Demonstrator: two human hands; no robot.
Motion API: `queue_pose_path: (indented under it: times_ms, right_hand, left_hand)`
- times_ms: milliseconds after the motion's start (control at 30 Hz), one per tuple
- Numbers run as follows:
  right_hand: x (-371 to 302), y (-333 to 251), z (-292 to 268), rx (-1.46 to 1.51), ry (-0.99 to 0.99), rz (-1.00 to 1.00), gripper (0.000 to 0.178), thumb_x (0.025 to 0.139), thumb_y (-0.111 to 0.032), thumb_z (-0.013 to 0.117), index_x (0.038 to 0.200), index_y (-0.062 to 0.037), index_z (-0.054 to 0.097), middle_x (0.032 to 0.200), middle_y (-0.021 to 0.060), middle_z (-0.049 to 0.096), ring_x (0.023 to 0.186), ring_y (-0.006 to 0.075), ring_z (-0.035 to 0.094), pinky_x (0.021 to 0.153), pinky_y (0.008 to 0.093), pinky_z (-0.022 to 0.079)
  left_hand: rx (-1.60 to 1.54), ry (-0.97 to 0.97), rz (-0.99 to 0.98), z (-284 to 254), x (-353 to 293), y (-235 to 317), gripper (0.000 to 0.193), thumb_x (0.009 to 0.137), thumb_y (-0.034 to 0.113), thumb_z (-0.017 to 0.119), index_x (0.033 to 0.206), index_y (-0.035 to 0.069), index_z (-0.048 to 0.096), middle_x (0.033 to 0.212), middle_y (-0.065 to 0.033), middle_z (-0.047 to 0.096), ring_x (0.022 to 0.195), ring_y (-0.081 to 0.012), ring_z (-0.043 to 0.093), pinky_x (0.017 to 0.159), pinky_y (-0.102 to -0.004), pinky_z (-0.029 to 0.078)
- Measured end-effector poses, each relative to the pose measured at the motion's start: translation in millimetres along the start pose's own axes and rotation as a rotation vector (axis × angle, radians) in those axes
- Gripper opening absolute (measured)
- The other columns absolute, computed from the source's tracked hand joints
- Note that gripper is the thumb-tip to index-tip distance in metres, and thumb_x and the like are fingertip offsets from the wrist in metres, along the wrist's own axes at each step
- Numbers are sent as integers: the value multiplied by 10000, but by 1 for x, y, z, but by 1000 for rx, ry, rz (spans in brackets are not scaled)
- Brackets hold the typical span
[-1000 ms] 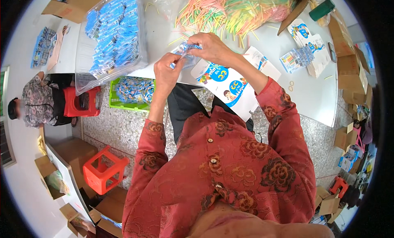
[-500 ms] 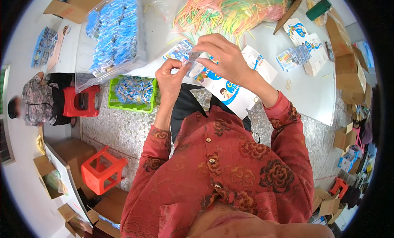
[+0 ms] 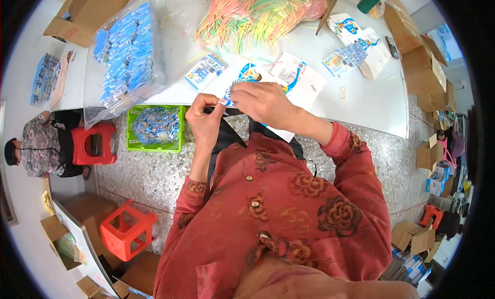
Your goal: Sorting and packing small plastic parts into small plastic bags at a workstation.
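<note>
A small blue-and-white packet (image 3: 227,97) is pinched between my two hands over the table's near edge. My left hand (image 3: 205,117) grips its lower end with thumb and fingertips. From the other side my right hand (image 3: 265,104) closes on it, covering most of the packet. Just beyond, a flat blue-and-white printed packet (image 3: 204,72) lies on the table. White printed cards (image 3: 304,85) with blue patches lie beyond and beside my right hand, partly hidden by it.
A clear tub (image 3: 157,77) of blue packets stands left, beside a heap of coloured thin sticks (image 3: 247,20). Fanned packets (image 3: 344,61) lie right, near rubber bands (image 3: 342,93). A green crate (image 3: 180,139) and red stools (image 3: 126,229) stand below; a person (image 3: 38,144) sits far left.
Both hands have drawn closer to my body and nearer each other, the small packet still between them. The printed packet on the table now shows apart from my fingers. The view has shifted slightly.
</note>
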State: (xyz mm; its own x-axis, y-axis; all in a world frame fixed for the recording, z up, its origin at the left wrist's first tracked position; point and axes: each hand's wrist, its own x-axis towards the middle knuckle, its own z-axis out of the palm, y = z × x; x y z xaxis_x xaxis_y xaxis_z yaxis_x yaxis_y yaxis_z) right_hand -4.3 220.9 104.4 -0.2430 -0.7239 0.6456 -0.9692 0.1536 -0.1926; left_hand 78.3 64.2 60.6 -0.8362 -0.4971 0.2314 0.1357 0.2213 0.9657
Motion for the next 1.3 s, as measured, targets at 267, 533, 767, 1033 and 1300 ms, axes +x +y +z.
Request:
queue_pose_path:
  times_ms: [267,533,767,1033,1300]
  right_hand:
    - [-3,-6,-2,206,-33,201,107,793,-79,627,857,-19,566,831,101,607,778,280,602,667,364,492]
    - [8,2,1,389,-38,156,83,792,-66,625,842,-16,582,790,109,596,726,291,576,674,360,464]
    - [37,28,1,812,-204,422,116,793,-60,624,905,-27,626,777,78,614,720,189,599,641,296,486]
    - [38,171,52,-174,-441,-44,378,725,62,535,1091,-31,545,1090,82,540,952,256,585,737,364,517]
    - [62,190,81,-289,-763,-139,550,719,82,544,1245,-39,439,1325,106,432,1070,262,551,765,344,517]
  left_hand:
    - [396,-15,387,9,-17,10,147,683,-24,717,811,-2,649,823,-121,654,754,-245,632,674,-312,496]
    - [335,-4,233,11,-19,13,121,723,-13,691,832,-16,639,791,-111,659,712,-189,633,653,-282,493]
    - [131,-29,-70,-10,-12,-16,78,765,1,683,822,-19,634,683,-3,616,630,-28,508,581,-195,424]
    - [-145,30,-168,-29,-4,-31,57,790,18,684,818,-17,649,755,24,630,680,-18,506,617,-180,420]
    - [-239,67,-205,-36,0,-41,76,784,10,687,841,-25,652,776,7,645,696,-29,533,632,-185,435]
